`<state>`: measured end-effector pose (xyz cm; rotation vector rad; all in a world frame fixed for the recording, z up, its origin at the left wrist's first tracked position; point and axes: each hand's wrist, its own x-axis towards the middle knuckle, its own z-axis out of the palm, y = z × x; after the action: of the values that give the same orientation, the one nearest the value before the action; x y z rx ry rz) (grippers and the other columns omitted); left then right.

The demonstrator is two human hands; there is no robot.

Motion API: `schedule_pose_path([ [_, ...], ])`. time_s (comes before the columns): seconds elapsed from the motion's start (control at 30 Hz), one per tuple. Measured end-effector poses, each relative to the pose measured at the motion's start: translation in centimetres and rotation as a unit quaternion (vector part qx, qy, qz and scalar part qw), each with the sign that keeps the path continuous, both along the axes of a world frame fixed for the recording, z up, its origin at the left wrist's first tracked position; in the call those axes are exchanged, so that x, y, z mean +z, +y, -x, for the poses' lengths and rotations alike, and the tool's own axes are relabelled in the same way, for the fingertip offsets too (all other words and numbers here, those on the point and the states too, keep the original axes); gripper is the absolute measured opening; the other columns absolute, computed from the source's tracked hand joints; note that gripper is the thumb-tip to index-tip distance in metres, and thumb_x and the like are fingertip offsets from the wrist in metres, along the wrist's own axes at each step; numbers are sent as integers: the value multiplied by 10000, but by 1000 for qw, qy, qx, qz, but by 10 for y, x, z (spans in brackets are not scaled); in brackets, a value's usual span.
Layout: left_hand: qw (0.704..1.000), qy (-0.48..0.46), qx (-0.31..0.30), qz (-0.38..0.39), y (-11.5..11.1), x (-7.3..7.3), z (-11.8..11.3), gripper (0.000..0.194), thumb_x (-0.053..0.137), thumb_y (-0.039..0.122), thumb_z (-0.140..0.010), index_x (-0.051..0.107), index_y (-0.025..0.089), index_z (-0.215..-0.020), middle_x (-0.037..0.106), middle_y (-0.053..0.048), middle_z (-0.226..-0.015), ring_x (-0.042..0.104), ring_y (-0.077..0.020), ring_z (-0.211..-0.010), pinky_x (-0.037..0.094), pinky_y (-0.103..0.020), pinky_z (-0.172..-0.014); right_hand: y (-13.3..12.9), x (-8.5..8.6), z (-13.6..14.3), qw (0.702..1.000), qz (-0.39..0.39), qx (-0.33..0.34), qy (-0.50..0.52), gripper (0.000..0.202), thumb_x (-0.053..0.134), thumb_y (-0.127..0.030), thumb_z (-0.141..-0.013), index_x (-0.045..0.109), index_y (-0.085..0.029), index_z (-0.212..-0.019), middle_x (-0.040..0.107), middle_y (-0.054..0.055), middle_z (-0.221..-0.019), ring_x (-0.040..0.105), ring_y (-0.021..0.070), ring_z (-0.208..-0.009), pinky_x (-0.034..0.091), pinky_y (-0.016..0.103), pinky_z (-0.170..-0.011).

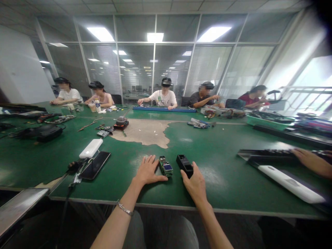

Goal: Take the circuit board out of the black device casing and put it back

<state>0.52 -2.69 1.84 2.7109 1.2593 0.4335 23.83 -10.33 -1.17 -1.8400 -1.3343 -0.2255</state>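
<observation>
My left hand [148, 170], with a bracelet on its wrist, lies palm down on the green table [220, 186], fingers spread. Beside its fingertips rests a small green circuit board [165, 166] with a bluish display. A narrow dark edge shows between the hand and the board; whether it is a separate part or shadow I cannot tell. My right hand [195, 181] is closed around the near end of a black plastic housing [183, 161] with rectangular openings. The housing lies right of the board, apart from it. The right palm hides part of its near end.
To the left are a white power bank [91, 148] and a black phone [95, 166] with cables. Farther back sits a device with a grey dome [121, 122]. A co-worker's hand [312, 162] touches a long black part at right. Several people sit across the table.
</observation>
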Motion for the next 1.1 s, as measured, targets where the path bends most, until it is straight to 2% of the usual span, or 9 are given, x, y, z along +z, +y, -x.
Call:
schedule_pose_path([
  [0.17, 1000, -1, 0, 0, 1, -2, 0, 1006, 413, 876, -663, 339, 221, -1422, 250, -111, -1539, 199, -343, -1411, 91, -527, -1146, -2, 0, 0, 1000, -24, -8, -10, 768, 514, -524, -814, 369, -16, -1372, 512, 248, -1302, 484, 318, -1208, 378, 452, -1014],
  [0.4, 1000, 0, 1, 1, 0, -1, 1, 1012, 404, 881, -660, 341, 217, -1421, 248, -111, -1540, 192, -342, -1414, 90, -525, -1148, -7, 5, 4, 1000, -27, 2, -7, 751, 498, -525, -831, 354, -46, -1392, 510, 229, -1317, 489, 312, -1209, 388, 455, -1011],
  [0.63, 1000, -3, 4, 2, 0, -1, 0, 1001, 420, 877, -658, 345, 230, -1419, 249, -108, -1539, 193, -340, -1415, 91, -525, -1148, -6, 3, 4, 999, -25, 24, -14, 609, 440, -442, -876, 421, -65, -1354, 555, 205, -1277, 534, 296, -1167, 422, 455, -973],
  [0.73, 1000, -4, 3, 3, -1, 0, 1, 991, 427, 875, -655, 352, 238, -1411, 260, -108, -1534, 201, -339, -1412, 94, -524, -1146, -6, 16, 12, 999, -25, 20, 5, 612, 460, -447, -867, 431, -73, -1350, 559, 199, -1279, 545, 296, -1159, 424, 447, -974],
  [0.93, 1000, -13, -3, 0, -2, 1, 1, 995, 417, 885, -651, 372, 228, -1396, 276, -118, -1525, 209, -346, -1406, 109, -540, -1139, -2, 59, 47, 996, -44, 62, 39, 625, 487, -444, -861, 408, -99, -1376, 548, 182, -1304, 556, 274, -1157, 444, 404, -955],
  [1.0, 1000, -13, -3, 2, -2, 1, 1, 991, 427, 879, -652, 367, 231, -1400, 278, -117, -1524, 206, -348, -1407, 111, -546, -1137, 0, 65, 58, 996, -30, 78, 40, 640, 494, -444, -854, 399, -96, -1383, 561, 187, -1284, 571, 278, -1135, 454, 410, -937],
  [1.1, 1000, -14, -5, 6, -2, 1, 1, 970, 447, 865, -659, 345, 258, -1410, 274, -105, -1526, 202, -347, -1409, 111, -552, -1134, 4, 63, 70, 995, -11, 90, 35, 646, 491, -441, -850, 401, -79, -1378, 581, 197, -1251, 583, 288, -1115, 458, 421, -925],
])
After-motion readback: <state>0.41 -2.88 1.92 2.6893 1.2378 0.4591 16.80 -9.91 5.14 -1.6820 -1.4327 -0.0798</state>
